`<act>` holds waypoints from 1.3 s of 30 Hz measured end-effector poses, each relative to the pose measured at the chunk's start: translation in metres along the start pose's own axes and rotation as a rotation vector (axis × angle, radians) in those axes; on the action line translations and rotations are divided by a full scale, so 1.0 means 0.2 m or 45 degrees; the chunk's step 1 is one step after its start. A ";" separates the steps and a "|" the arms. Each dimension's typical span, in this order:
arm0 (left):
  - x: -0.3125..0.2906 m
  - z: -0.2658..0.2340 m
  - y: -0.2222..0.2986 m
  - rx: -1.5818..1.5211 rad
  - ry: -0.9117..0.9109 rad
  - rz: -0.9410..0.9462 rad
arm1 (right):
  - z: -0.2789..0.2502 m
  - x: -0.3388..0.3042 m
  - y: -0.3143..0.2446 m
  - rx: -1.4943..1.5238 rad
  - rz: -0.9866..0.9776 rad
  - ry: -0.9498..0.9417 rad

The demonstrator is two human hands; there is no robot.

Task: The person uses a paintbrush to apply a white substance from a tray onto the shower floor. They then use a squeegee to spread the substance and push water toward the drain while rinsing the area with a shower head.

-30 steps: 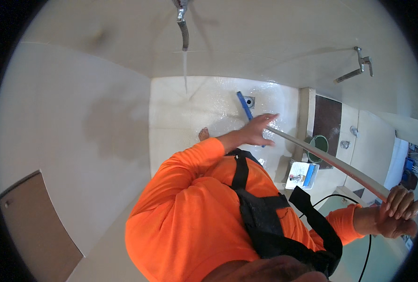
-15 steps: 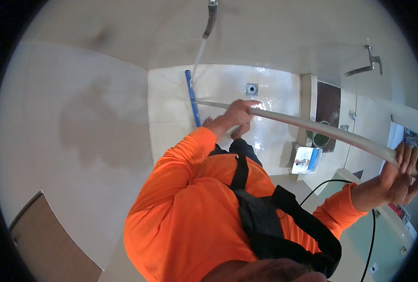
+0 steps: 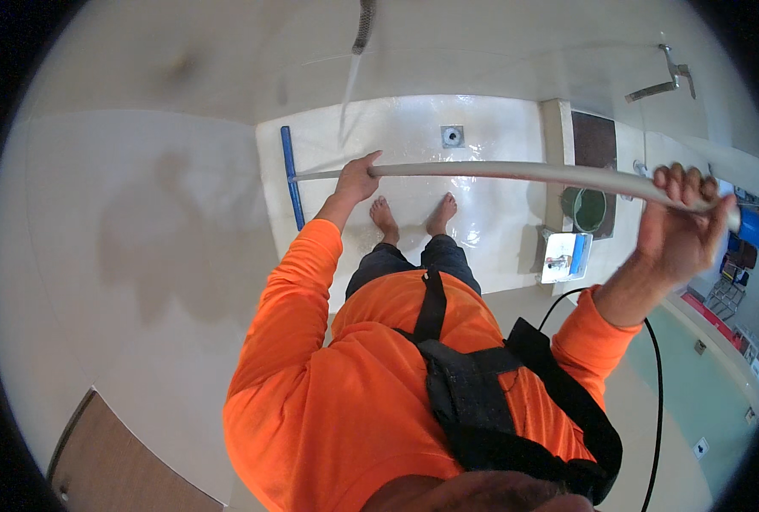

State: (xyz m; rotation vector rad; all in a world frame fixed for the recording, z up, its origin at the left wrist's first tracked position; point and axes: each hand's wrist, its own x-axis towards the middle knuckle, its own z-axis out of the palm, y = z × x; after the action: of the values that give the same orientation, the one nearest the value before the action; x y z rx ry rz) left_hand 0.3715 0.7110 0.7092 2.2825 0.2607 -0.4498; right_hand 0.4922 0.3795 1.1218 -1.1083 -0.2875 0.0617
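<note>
I stand barefoot on a wet white shower floor point(image 3: 490, 119) and hold a long pale pole point(image 3: 516, 171) across it. My left hand point(image 3: 358, 179) grips the pole low down, close to its blue squeegee head point(image 3: 291, 177), which rests against the floor's left edge. My right hand point(image 3: 682, 224) grips the upper end of the pole, raised at the right. A shower head point(image 3: 364, 24) above sends a thin stream of water down onto the floor.
A square floor drain point(image 3: 452, 135) lies ahead of my feet. A green bucket point(image 3: 589, 209) and a small white and blue pack point(image 3: 564, 256) sit at the right beside a low kerb. A wall tap point(image 3: 663, 78) is upper right. A black cable point(image 3: 657, 401) hangs at my right side.
The blue squeegee head has swept leftward across the wet floor to its left edge. My left hand followed it left, and my right hand rose higher.
</note>
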 end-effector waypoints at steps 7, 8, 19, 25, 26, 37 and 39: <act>0.02 -0.01 0.04 -0.049 0.188 -0.018 | 0.05 0.11 0.17 0.146 0.013 -0.034; 0.01 -0.01 0.05 -0.035 0.230 0.009 | 0.05 0.13 0.20 0.211 0.079 -0.158; 0.14 0.22 0.22 -0.009 0.419 -0.281 | -0.17 0.18 0.26 0.196 0.178 0.131; 0.28 0.49 0.60 0.029 0.166 -0.246 | -0.61 0.17 0.02 0.165 0.158 0.219; 0.33 0.53 0.69 0.010 0.118 -0.236 | -0.69 0.17 -0.05 0.123 0.125 0.188; 0.34 1.05 1.38 0.133 0.004 0.174 | -1.28 -0.11 -0.66 -0.025 -0.049 0.213; 0.33 1.12 1.52 0.016 0.044 0.352 | -1.33 -0.19 -0.83 -0.130 -0.163 0.276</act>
State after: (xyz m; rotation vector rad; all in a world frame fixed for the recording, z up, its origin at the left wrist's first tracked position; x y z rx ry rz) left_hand 0.4767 0.3433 0.7434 2.2960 -0.0423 -0.2697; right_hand 0.5091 0.0650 1.1513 -1.1846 -0.1682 -0.1880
